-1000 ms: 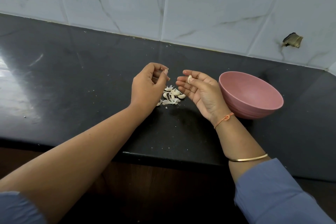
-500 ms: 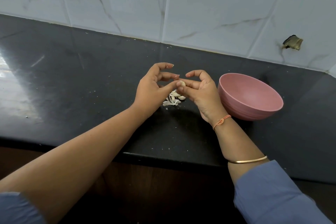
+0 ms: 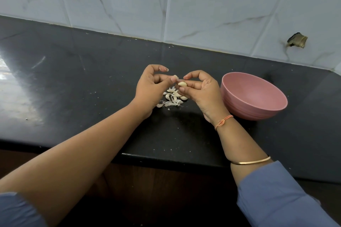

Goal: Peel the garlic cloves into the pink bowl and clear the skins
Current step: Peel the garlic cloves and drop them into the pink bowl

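Across the back, pale marbled wall tiles [image 3: 203, 5], meeting the black polished stone surface [image 3: 73, 83] along a slanted back edge. Left of the hands, a broad stretch of that surface, with window glare at its far left. Front edge close under the forearms, dark wood below it.

At right, a round pink bowl with a ribbed outer wall [image 3: 245, 113], upright, just beside the right wrist, standing between the hands and the room farther right.

Left hand [image 3: 149, 88] raised over the surface, fingers curled, thumb and finger pinching a pale scrap of garlic skin [image 3: 175, 76]. Right hand [image 3: 201, 92] facing it, fingertips almost meeting the left's, gripping a cream-coloured garlic clove [image 3: 182, 84] between thumb and fingers.

Under and between both hands, a small heap of whitish skins and cloves [image 3: 172, 98] on the surface, apart from the bowl.

On the right forearm, an orange thread band [image 3: 223, 121] and a thin gold bangle [image 3: 251, 161].

High at right, a small ragged hole in a tile [image 3: 297, 39].
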{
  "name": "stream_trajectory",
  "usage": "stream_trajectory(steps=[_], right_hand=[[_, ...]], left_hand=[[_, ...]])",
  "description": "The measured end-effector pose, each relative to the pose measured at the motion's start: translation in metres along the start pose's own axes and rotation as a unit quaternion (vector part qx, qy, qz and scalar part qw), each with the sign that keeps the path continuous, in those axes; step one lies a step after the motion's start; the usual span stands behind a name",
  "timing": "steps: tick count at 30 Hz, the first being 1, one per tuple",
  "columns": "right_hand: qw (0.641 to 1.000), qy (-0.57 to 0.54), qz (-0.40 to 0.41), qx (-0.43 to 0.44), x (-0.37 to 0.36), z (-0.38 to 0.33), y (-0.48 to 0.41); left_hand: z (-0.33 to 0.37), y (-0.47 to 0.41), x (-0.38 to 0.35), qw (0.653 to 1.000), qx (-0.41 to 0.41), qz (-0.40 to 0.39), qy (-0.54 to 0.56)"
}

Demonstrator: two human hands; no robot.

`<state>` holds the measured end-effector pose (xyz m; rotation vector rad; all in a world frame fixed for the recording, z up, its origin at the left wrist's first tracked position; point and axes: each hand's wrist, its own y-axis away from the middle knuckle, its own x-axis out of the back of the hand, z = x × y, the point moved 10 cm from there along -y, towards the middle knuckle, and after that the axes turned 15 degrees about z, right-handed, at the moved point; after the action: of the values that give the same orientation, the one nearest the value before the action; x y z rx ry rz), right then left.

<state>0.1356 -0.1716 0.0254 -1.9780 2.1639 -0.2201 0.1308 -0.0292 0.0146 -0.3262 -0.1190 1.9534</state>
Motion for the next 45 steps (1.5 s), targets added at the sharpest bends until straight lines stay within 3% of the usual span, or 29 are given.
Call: stream_trajectory(steps=[3, 6, 10, 16, 22, 28, 30, 35, 39, 45], right_hand=[[1.000, 0.003, -0.004, 0.005, 0.000, 0.000, 0.001], [0.999, 0.018, -0.008, 0.029, -0.002, -0.004, 0.002], [0.988, 0.115, 0.034, 0.096, 0.004, -0.010, -0.001], [0.925, 0.297, 0.077, 0.224, -0.002, -0.027, 0.003], [0.863, 0.367, 0.093, 0.333, -0.015, -0.073, 0.009], [0.816, 0.479, 0.251, 0.205, 0.073, -0.104, -0.018], [0.799, 0.524, 0.263, 0.133, 0.100, -0.093, -0.019], [0.775, 0.603, 0.187, -0.015, 0.117, -0.050, -0.025], [0.745, 0.649, 0.150, -0.037, 0.116, -0.042, -0.033], [0.742, 0.661, 0.063, -0.090, 0.107, -0.029, -0.031]], left_hand=[[-0.001, -0.004, 0.007, 1.000, -0.007, 0.027, -0.012], [0.007, -0.002, 0.009, 0.995, -0.066, 0.042, -0.067], [0.019, 0.001, 0.009, 0.978, -0.142, 0.062, -0.142], [0.018, -0.001, 0.013, 0.971, -0.143, 0.087, -0.168], [0.009, -0.004, 0.018, 0.974, -0.103, 0.096, -0.177], [0.005, -0.007, 0.020, 0.970, -0.103, 0.098, -0.198], [0.004, -0.007, 0.019, 0.971, -0.100, 0.094, -0.197], [0.005, -0.006, 0.018, 0.970, -0.101, 0.088, -0.203], [0.002, -0.007, 0.019, 0.970, -0.094, 0.088, -0.206], [0.001, -0.006, 0.017, 0.971, -0.085, 0.079, -0.208]])
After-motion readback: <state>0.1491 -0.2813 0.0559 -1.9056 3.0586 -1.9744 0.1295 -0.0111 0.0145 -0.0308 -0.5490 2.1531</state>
